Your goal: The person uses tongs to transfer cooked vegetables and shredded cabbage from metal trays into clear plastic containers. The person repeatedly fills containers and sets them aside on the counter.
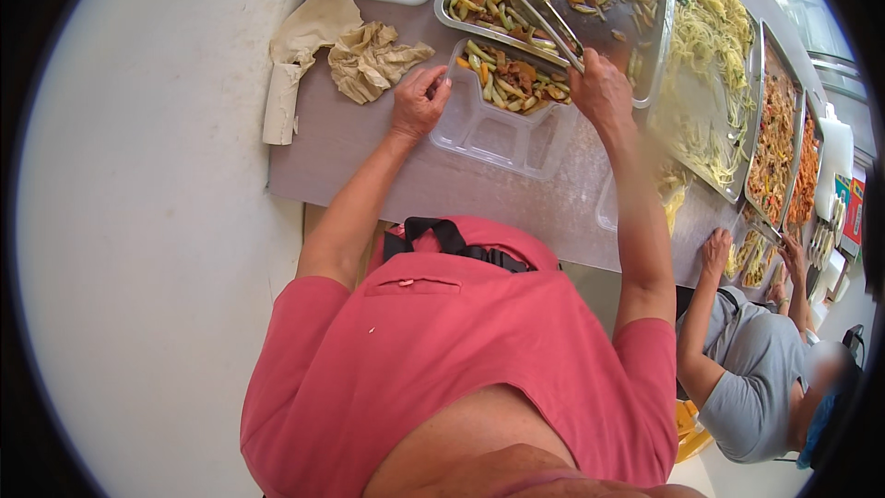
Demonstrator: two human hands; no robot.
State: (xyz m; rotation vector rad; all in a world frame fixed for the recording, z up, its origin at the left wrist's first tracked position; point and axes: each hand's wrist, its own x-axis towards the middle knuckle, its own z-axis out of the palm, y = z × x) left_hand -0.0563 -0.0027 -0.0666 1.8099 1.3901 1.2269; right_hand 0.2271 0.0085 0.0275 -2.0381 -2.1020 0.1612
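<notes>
The right hand (601,92) grips tongs (563,49) over the far tray (608,29); the left hand (421,103) meets the box (498,138) at its left edge, whether pinching I cannot tell.

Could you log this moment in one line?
left hand: at clear tray | right hand: holding metal tongs over vegetable pan | tray: vegetables in one compartment

Single view: fisheye camera on the wearer's head, left unit of a side-by-side pair, facing steeply down. The wearer's torso (461,314) fills the near centre at close range. Left hand (420,103) and right hand (602,88) appear farther out, over the worktop (359,157). Co-worker (756,378) appears smaller at right. Straight edges bow outward; left and right margins black.
</notes>
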